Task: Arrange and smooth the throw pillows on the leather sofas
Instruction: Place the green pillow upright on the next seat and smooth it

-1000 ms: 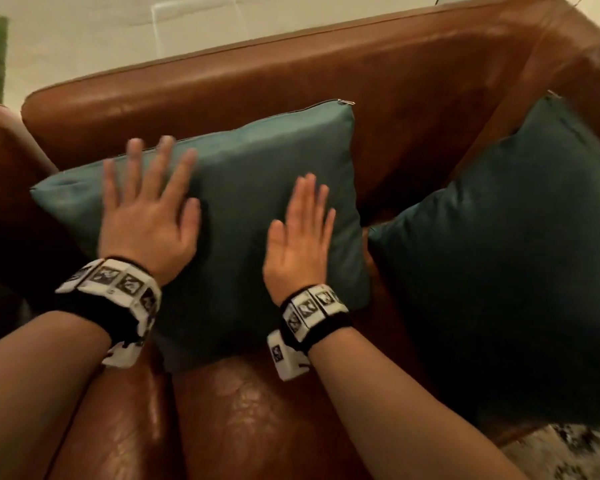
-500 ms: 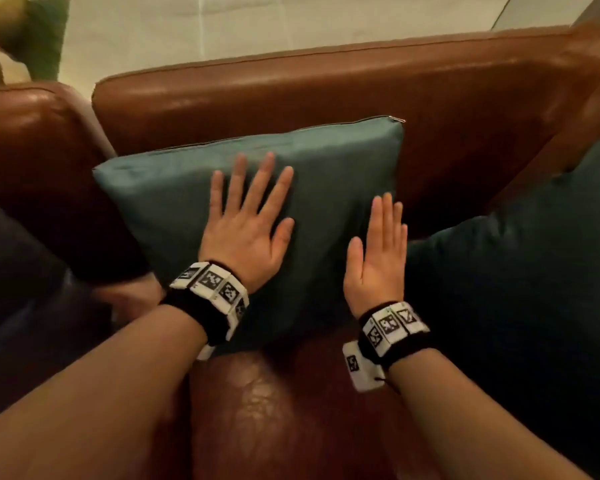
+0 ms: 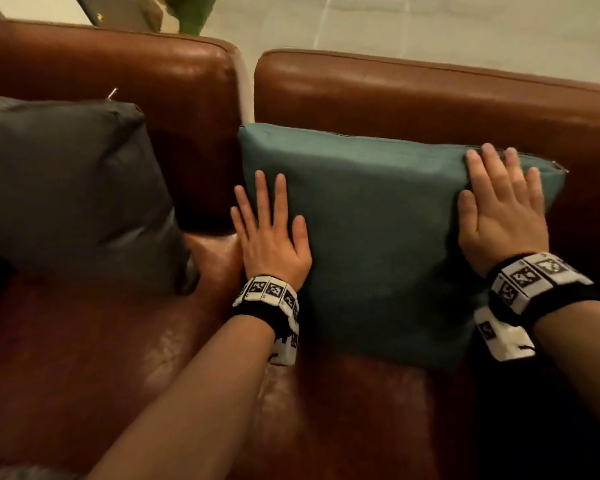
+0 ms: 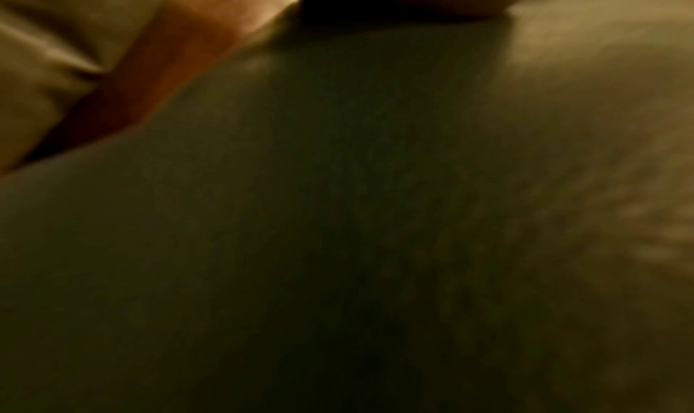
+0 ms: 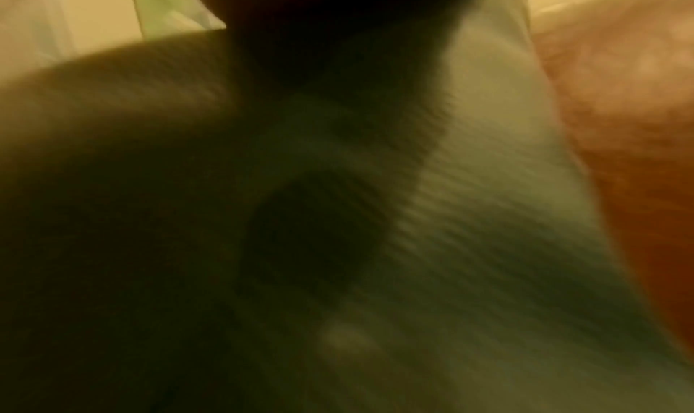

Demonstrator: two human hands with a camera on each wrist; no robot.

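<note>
My left hand [image 3: 272,242] lies flat on the left edge of the teal pillow [image 3: 378,230], with its fingers [image 3: 262,199] straight and a little spread. My right hand [image 3: 501,216] lies flat near the pillow's top right corner, fingers straight and close together. The teal pillow stands on the seat and leans on the back of the brown leather sofa [image 3: 430,95]. A dark grey pillow [image 3: 70,188] sits on the other sofa [image 3: 101,60], just beside this one. Both wrist views are blurry and dark.
</note>
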